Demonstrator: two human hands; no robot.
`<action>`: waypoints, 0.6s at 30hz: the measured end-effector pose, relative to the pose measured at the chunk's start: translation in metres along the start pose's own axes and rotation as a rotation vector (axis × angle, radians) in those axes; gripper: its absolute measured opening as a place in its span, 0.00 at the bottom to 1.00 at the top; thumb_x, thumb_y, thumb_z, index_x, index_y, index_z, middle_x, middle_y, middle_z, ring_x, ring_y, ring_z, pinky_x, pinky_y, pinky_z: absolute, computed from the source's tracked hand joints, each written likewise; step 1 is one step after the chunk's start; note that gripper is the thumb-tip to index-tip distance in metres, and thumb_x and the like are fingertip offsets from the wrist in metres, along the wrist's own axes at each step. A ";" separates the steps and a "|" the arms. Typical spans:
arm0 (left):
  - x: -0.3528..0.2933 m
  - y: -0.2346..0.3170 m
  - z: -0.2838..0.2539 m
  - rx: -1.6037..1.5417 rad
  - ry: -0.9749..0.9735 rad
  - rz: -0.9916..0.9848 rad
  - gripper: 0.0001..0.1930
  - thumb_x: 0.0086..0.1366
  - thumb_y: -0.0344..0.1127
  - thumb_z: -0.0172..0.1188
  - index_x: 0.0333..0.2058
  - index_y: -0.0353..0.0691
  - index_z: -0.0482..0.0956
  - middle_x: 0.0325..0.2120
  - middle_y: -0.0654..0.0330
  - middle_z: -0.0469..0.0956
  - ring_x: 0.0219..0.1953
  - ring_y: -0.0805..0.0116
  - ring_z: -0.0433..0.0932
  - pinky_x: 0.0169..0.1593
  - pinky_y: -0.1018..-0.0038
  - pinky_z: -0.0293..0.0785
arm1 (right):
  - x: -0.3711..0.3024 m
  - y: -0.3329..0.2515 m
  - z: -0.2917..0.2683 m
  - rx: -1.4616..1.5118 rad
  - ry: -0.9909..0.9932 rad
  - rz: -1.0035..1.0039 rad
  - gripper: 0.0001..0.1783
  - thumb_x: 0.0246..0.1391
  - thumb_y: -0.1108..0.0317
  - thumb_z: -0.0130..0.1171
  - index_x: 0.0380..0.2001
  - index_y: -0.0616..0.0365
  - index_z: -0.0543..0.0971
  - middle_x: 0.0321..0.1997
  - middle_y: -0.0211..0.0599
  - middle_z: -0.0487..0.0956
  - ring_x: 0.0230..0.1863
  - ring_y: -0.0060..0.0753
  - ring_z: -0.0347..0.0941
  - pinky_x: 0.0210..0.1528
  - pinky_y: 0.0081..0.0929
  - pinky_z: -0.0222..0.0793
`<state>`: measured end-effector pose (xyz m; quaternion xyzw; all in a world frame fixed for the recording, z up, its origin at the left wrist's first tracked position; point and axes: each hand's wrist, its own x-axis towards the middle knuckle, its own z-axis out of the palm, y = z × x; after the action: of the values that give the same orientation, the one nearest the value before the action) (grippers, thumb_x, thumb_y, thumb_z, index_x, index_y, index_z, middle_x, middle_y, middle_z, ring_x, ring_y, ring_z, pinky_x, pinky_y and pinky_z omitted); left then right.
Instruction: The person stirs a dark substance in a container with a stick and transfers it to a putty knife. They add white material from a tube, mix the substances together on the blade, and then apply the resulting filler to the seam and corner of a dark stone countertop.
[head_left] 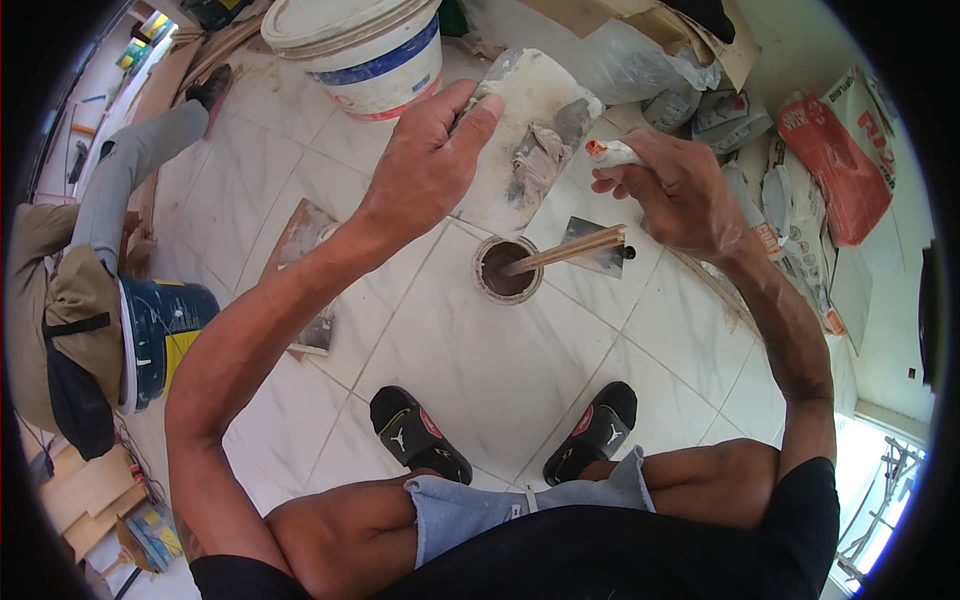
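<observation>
My left hand [430,165] is closed on the edge of a flat, pale, smeared board [500,140], thumb on top. A lump of greyish putty [540,158] lies on the board's right part. In my right hand [690,190], just right of the board, is a small white squeeze tube [614,153] with an orange-red open end facing the board. Below the board, a round tin [502,297] of dark grey paste stands on the floor, with wooden sticks [575,249] leaning out to the right. Behind them lies a flat metal scraper blade [600,262].
A white lidded bucket [375,65] stands at the far left. A stained board [300,235] lies left of the tin. Red and white bags [835,165] crowd the right wall. At left, a grey trouser leg [145,150] extends near a dark blue bucket [165,320].
</observation>
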<state>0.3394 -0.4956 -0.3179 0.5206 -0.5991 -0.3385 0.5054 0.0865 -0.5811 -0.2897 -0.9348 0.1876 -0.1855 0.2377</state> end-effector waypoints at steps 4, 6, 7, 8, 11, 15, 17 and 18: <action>-0.001 -0.004 0.000 -0.028 0.018 0.050 0.16 0.75 0.41 0.49 0.35 0.32 0.74 0.22 0.68 0.65 0.27 0.77 0.59 0.34 0.75 0.61 | 0.001 -0.007 0.001 0.078 -0.014 0.054 0.10 0.57 0.82 0.48 0.39 0.68 0.78 0.31 0.44 0.82 0.27 0.34 0.81 0.29 0.29 0.75; -0.001 -0.004 -0.001 -0.003 0.020 0.054 0.16 0.75 0.41 0.49 0.35 0.32 0.74 0.22 0.68 0.65 0.27 0.77 0.59 0.33 0.74 0.61 | 0.002 -0.010 0.001 0.087 -0.027 0.105 0.07 0.61 0.73 0.52 0.37 0.65 0.77 0.26 0.39 0.81 0.26 0.35 0.79 0.32 0.33 0.74; 0.000 -0.004 -0.001 -0.003 0.021 0.053 0.16 0.75 0.41 0.49 0.35 0.32 0.74 0.22 0.68 0.65 0.27 0.77 0.59 0.33 0.74 0.61 | 0.001 -0.010 0.000 0.087 -0.029 0.104 0.07 0.61 0.73 0.52 0.37 0.65 0.77 0.26 0.39 0.81 0.26 0.35 0.79 0.32 0.33 0.74; 0.000 -0.004 -0.002 0.015 0.016 0.039 0.16 0.75 0.41 0.49 0.35 0.32 0.74 0.22 0.68 0.64 0.27 0.78 0.59 0.33 0.74 0.61 | 0.000 -0.009 0.000 0.107 -0.051 0.203 0.08 0.61 0.73 0.51 0.39 0.65 0.77 0.26 0.39 0.80 0.27 0.36 0.78 0.32 0.34 0.73; 0.000 -0.006 -0.005 0.033 0.009 0.025 0.16 0.75 0.41 0.49 0.35 0.32 0.74 0.22 0.68 0.65 0.27 0.78 0.59 0.33 0.74 0.61 | -0.002 -0.016 0.000 0.079 -0.038 0.238 0.10 0.62 0.71 0.49 0.43 0.64 0.75 0.28 0.41 0.79 0.28 0.39 0.77 0.33 0.35 0.71; -0.001 -0.006 -0.004 0.033 0.008 0.027 0.17 0.76 0.42 0.48 0.35 0.32 0.74 0.21 0.68 0.65 0.27 0.78 0.60 0.33 0.74 0.62 | -0.005 -0.015 -0.001 -0.052 -0.085 0.083 0.12 0.65 0.72 0.43 0.45 0.67 0.73 0.32 0.43 0.78 0.29 0.36 0.77 0.36 0.31 0.72; -0.002 -0.003 -0.004 0.042 -0.005 0.002 0.17 0.76 0.42 0.48 0.36 0.32 0.74 0.22 0.68 0.65 0.27 0.78 0.60 0.33 0.74 0.62 | -0.004 -0.011 0.002 0.031 -0.081 0.113 0.11 0.64 0.73 0.45 0.44 0.66 0.74 0.32 0.45 0.79 0.31 0.40 0.79 0.36 0.33 0.74; -0.002 -0.002 -0.004 0.053 -0.017 -0.024 0.17 0.76 0.43 0.48 0.37 0.32 0.75 0.22 0.68 0.65 0.28 0.78 0.61 0.34 0.74 0.62 | -0.003 -0.010 0.003 0.113 -0.075 0.142 0.11 0.62 0.73 0.46 0.43 0.65 0.75 0.32 0.47 0.80 0.33 0.43 0.81 0.37 0.35 0.76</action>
<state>0.3436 -0.4939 -0.3190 0.5378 -0.6060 -0.3330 0.4823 0.0874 -0.5705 -0.2882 -0.9106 0.2333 -0.1432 0.3096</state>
